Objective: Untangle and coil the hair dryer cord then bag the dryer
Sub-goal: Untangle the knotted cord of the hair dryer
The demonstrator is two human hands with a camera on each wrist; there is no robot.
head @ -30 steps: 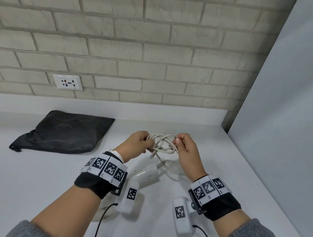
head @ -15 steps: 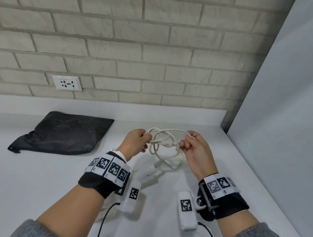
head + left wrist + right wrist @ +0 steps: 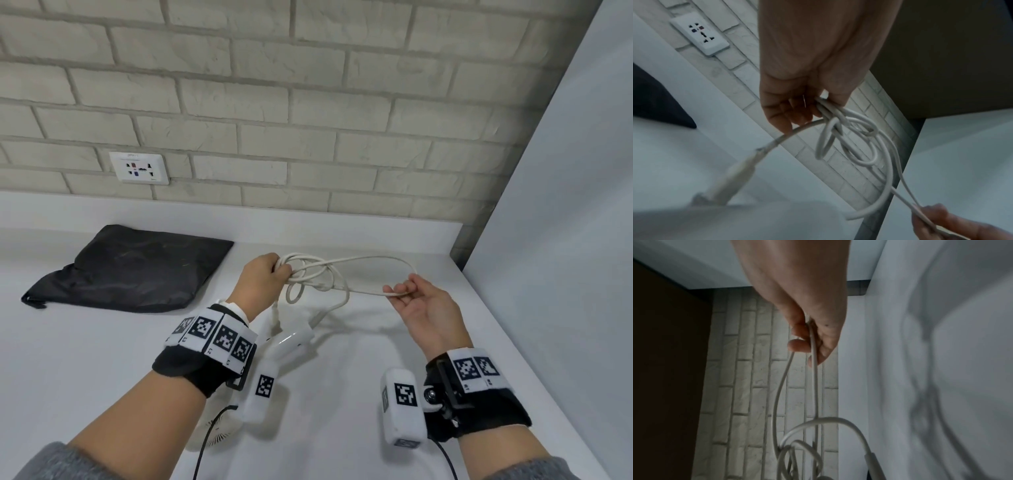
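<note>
A white hair dryer cord [image 3: 329,270] hangs in tangled loops above the white counter [image 3: 85,359]. My left hand [image 3: 263,277] grips a bunch of the loops [image 3: 830,110] at their left end. My right hand [image 3: 407,291] pinches a long loop of the cord [image 3: 813,344] and holds it out to the right. The white dryer handle [image 3: 291,342] lies on the counter below the hands, its head mostly hidden behind my left wrist. The black bag [image 3: 130,270] lies flat at the left.
A brick wall [image 3: 308,120] with a white socket [image 3: 138,168] stands behind the counter. A plain white side wall [image 3: 565,240] closes off the right. Wrist cameras and their black cables hang under both forearms.
My right hand moved away to the right, drawing one loop out long from the bundle. My left hand stayed put on the loops.
</note>
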